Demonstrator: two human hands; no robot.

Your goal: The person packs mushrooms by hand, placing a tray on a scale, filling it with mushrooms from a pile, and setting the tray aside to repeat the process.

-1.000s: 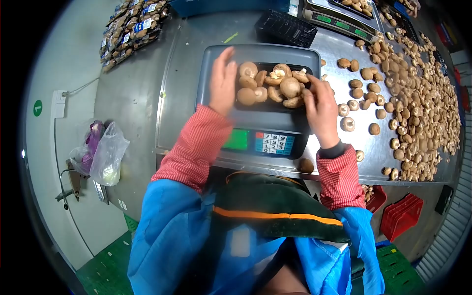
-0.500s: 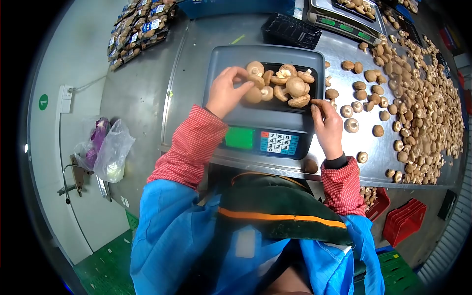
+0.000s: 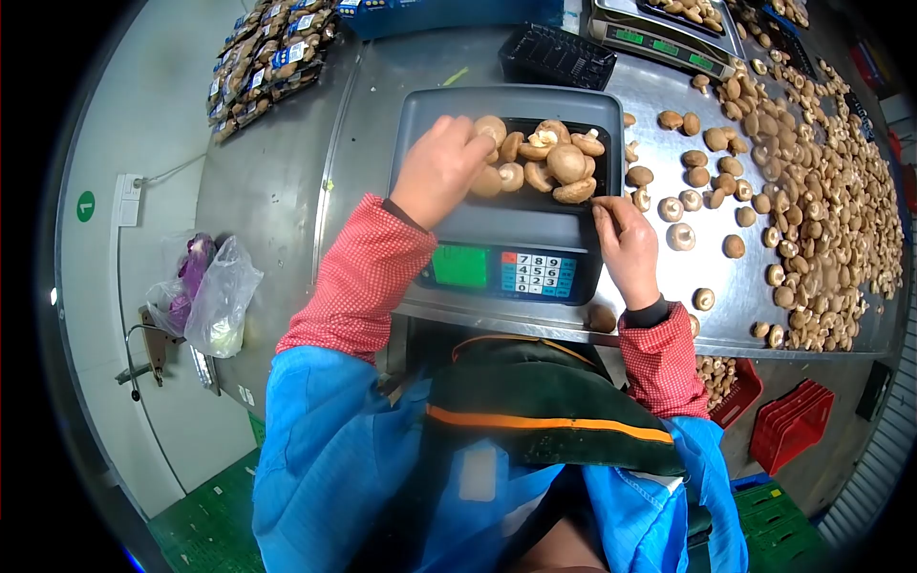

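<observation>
A black plastic tray (image 3: 535,202) of brown mushrooms (image 3: 566,164) lies on the grey platform of a digital scale (image 3: 425,119). My left hand (image 3: 441,172) is over the tray's left end, its fingers curled around a mushroom (image 3: 494,153) that is partly hidden by them. At the tray's lower right corner, my right hand (image 3: 628,246) pinches the rim between thumb and fingers. The scale's green display (image 3: 460,266) is lit, but its digits are unreadable.
Loose mushrooms (image 3: 812,210) are heaped on the metal table's right side. An empty black tray (image 3: 557,57) and another scale (image 3: 659,43) stand behind. Packed mushroom bags (image 3: 272,62) are stacked at the far left. Red crates (image 3: 791,427) stand below the table's right edge.
My left hand has turned and its fingers have curled in more over the tray's left end. My right hand stays at the tray's corner. The whole view has shifted slightly.
</observation>
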